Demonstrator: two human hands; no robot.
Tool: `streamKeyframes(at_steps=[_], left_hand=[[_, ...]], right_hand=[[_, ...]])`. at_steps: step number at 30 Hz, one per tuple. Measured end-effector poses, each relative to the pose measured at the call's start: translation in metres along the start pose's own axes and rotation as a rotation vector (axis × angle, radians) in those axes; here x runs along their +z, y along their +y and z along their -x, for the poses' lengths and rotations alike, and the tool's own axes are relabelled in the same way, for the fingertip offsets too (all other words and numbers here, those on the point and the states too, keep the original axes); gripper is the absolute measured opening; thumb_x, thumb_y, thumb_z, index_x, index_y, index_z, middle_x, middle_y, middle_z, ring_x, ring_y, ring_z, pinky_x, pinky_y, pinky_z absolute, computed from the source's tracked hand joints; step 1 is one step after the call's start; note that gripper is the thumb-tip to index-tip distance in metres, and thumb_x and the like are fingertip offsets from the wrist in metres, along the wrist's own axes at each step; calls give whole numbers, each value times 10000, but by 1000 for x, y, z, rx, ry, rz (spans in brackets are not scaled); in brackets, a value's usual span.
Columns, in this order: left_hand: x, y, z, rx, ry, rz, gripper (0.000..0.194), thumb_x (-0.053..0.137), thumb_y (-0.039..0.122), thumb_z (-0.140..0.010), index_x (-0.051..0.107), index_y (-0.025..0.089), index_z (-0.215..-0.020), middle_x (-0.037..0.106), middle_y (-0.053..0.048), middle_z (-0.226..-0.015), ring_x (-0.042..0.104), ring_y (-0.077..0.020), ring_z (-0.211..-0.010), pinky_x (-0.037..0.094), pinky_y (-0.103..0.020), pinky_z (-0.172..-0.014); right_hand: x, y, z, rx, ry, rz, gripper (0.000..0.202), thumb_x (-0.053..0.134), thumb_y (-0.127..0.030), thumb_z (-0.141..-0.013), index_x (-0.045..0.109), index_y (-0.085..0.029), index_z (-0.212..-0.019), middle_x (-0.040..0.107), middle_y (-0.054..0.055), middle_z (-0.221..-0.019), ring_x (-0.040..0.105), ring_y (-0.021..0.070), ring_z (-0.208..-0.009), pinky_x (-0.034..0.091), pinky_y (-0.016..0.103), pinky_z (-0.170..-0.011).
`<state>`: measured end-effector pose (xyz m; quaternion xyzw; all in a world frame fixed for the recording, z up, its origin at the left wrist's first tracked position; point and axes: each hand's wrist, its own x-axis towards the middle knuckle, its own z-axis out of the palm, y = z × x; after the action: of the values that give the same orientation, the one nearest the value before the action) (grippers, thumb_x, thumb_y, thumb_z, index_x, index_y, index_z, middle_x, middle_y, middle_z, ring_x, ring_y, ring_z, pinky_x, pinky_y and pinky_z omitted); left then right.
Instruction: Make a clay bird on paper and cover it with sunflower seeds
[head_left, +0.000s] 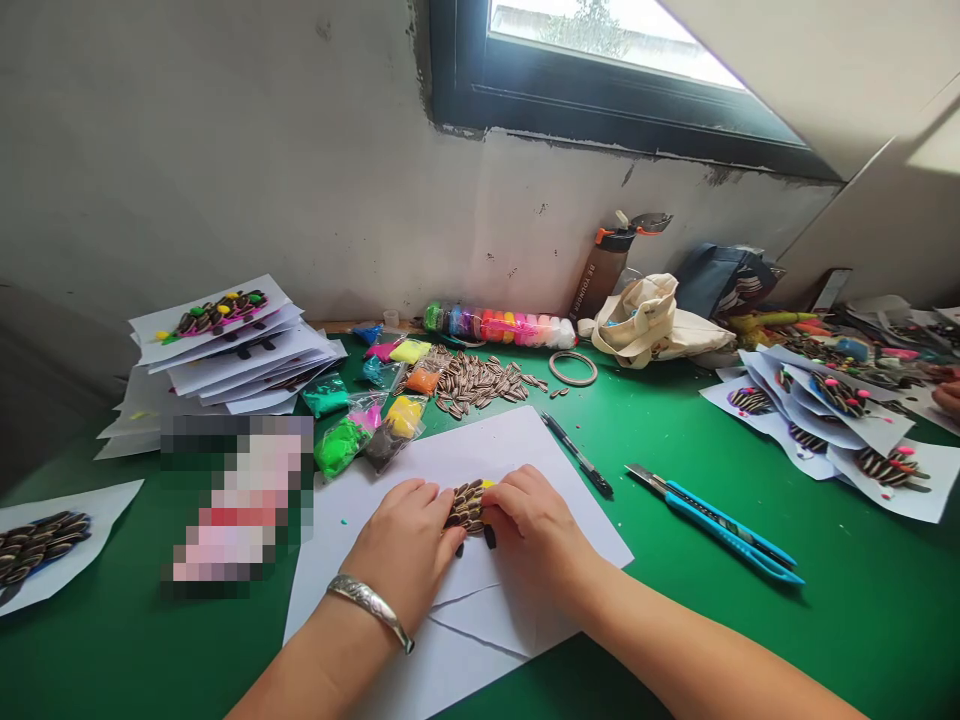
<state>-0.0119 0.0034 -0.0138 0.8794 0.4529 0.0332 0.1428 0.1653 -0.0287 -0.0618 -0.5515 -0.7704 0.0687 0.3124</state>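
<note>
A cluster of striped sunflower seeds (pixel 466 506), packed in overlapping rows, lies on white paper (pixel 345 560) in front of me. Yellow clay (pixel 487 486) shows at its upper right edge, and two dark seed-like pieces stick out below. My left hand (pixel 409 530), with a silver bangle at the wrist, curls round the cluster's left side, thumb below and fingers above. From the right, my right hand (pixel 536 525) presses its closed fingertips against the cluster by the yellow clay. Anything small between those fingertips is hidden.
Loose sunflower seeds (pixel 480 382) and bags of coloured clay (pixel 341 445) lie behind the paper. To the right are a black pen (pixel 577 455), a blue utility knife (pixel 720 530) with blade showing, and a tape roll (pixel 572 369). Stacked papers (pixel 232 365) stand left; a person's hand (pixel 949 397) shows far right.
</note>
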Motion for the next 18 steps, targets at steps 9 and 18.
streamKeyframes(at_steps=[9, 18], left_hand=[[0, 0, 1, -10, -2, 6, 228, 544, 217, -890, 663, 130, -1064, 673, -123, -1066, 560, -300, -1090, 456, -446, -967], [-1, 1, 1, -6, -10, 4, 227, 543, 216, -891, 661, 142, -1070, 676, -111, -1050, 564, -291, -1076, 454, -447, -966]], right_hand=[[-13, 2, 4, 51, -31, 9, 113, 573, -88, -831, 607, -173, -764, 589, 40, -733, 469, 171, -715, 363, 279, -651], [-9, 3, 4, 51, -72, 34, 184, 545, -89, -838, 582, -176, -680, 571, 27, -684, 447, 157, -690, 338, 273, -640]])
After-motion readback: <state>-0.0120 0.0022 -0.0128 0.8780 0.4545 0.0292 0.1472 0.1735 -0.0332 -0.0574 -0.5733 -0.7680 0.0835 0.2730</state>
